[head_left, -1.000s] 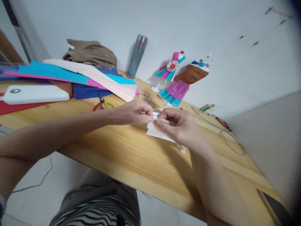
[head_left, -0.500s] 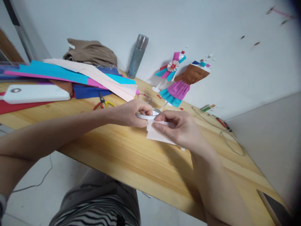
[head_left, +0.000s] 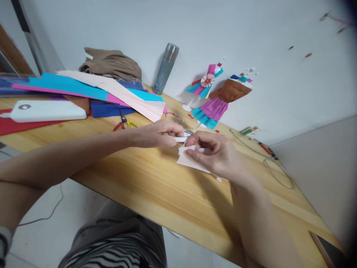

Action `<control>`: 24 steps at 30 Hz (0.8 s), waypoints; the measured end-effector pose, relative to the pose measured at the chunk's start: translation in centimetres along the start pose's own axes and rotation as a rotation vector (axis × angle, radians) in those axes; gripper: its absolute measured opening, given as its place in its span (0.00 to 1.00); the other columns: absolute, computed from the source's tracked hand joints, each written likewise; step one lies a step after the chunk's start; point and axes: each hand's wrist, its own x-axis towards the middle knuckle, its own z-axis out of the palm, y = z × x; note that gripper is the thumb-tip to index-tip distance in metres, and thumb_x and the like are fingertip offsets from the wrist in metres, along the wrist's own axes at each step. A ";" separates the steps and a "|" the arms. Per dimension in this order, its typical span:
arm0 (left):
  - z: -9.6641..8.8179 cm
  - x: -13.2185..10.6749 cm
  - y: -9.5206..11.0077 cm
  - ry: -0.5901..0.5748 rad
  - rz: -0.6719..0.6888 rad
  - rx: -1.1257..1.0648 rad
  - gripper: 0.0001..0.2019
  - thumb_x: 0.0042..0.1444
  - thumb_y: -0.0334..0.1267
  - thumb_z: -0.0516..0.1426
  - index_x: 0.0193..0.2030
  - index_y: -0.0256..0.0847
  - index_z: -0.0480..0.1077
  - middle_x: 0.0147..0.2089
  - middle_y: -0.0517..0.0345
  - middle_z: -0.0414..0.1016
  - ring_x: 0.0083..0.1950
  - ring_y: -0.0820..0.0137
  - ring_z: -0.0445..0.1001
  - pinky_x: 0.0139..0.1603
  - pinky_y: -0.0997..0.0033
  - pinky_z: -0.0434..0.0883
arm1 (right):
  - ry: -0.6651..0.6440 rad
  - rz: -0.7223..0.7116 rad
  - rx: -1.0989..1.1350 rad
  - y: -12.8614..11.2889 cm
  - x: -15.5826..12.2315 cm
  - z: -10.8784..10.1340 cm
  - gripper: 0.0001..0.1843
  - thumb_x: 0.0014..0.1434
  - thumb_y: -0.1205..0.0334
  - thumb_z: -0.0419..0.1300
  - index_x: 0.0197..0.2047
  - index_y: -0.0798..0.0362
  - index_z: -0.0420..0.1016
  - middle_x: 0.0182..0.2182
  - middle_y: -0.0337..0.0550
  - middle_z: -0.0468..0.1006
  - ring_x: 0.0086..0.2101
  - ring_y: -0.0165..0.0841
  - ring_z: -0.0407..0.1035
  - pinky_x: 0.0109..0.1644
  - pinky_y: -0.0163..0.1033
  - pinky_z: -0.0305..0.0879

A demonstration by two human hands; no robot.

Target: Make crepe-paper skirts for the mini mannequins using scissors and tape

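In the head view my left hand [head_left: 163, 134] is closed on a roll of white tape [head_left: 181, 139], fingers over its near side. My right hand [head_left: 213, 150] pinches a pale pink strip of paper [head_left: 192, 160] between thumb and fingers, close beside the roll. The paper's left end sticks out past my right thumb, and its right part is hidden under the hand. Red-and-yellow-handled pliers or snips [head_left: 123, 123] lie behind my left forearm.
Behind stand a grey-green flask [head_left: 166, 70] and two paper figures on stands, one with a purple-and-blue skirt [head_left: 213, 111]. Coloured paper sheets [head_left: 75, 87], a white glue gun or power strip-like device [head_left: 50, 111] and brown cloth [head_left: 114, 65] lie left. A thin cable [head_left: 279, 175] lies right.
My two hands have moved slightly apart, leaving a small gap between the tape roll and the paper. The whole view has shifted a little.
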 end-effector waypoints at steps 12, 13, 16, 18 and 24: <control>0.4 0.0 -0.5 0.029 0.009 -0.005 0.08 0.54 0.30 0.47 0.31 0.35 0.66 0.24 0.63 0.59 0.26 0.77 0.58 0.28 0.75 0.56 | -0.047 -0.126 0.056 1.2 0.9 -0.8 0.04 0.55 0.66 0.59 0.32 0.52 0.75 0.25 0.38 0.66 0.27 0.28 0.60 0.28 0.34 0.58; 0.4 0.1 -0.6 0.042 0.009 -0.019 0.08 0.54 0.31 0.47 0.30 0.35 0.66 0.23 0.63 0.59 0.26 0.77 0.58 0.27 0.75 0.55 | -0.052 -0.167 0.047 1.3 0.9 -0.8 0.05 0.56 0.67 0.59 0.33 0.51 0.77 0.27 0.39 0.68 0.29 0.30 0.62 0.31 0.35 0.60; 0.3 0.2 -0.9 0.072 0.022 -0.025 0.08 0.55 0.31 0.48 0.30 0.35 0.67 0.22 0.63 0.59 0.25 0.77 0.58 0.26 0.76 0.55 | -0.055 -0.239 0.029 1.3 1.0 -0.6 0.09 0.56 0.69 0.57 0.34 0.50 0.79 0.30 0.42 0.70 0.34 0.32 0.66 0.36 0.37 0.64; 0.3 0.3 -1.0 0.088 0.034 0.003 0.09 0.56 0.31 0.48 0.33 0.35 0.69 0.22 0.64 0.60 0.25 0.77 0.59 0.27 0.76 0.56 | -0.041 -0.247 0.015 1.3 0.9 -0.3 0.10 0.56 0.70 0.57 0.34 0.49 0.79 0.33 0.43 0.70 0.37 0.34 0.67 0.38 0.39 0.66; 0.3 0.4 -1.6 0.210 0.077 0.217 0.12 0.58 0.32 0.48 0.41 0.35 0.72 0.27 0.61 0.66 0.31 0.74 0.64 0.34 0.75 0.61 | 0.041 -0.175 -0.010 1.3 0.8 0.8 0.12 0.54 0.73 0.55 0.32 0.51 0.78 0.40 0.46 0.73 0.41 0.36 0.70 0.40 0.41 0.68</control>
